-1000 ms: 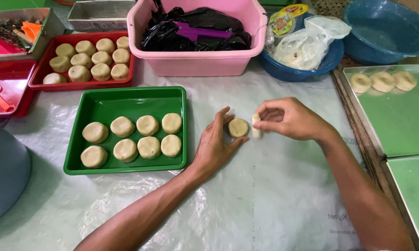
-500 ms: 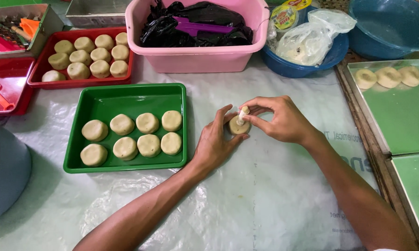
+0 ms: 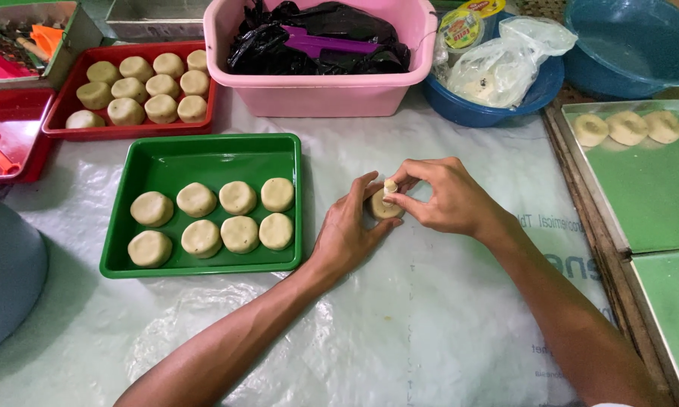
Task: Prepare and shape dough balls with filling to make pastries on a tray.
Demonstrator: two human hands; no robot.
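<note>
Since the frame a second earlier, the right hand had come in from beside the dough disc and closed over it, and the small pale plug it had held apart now sat on top of the disc; the view had also drifted slightly, so the trays sat a little higher in the picture.

Both hands were together on the one piece. The left hand cupped the disc from its left side, thumb along the near edge, resting it on the plastic-covered counter. The right hand's fingertips were pinched on the small plug, pressing it down at the disc's upper edge. Neither hand was clamped hard; the grip looked light.

The step in hand appeared to be joining the small piece to the flattened disc, either filling or capping it. The next move would likely call for steady support from the left palm while the right fingertips worked the dough, without tearing the disc.

Just left of the hands stood a green tray with eight formed rounds in two rows. A red tray of more rounds lay beyond it, beside a pink tub. At far right, a metal tray held three indented pieces.
</note>
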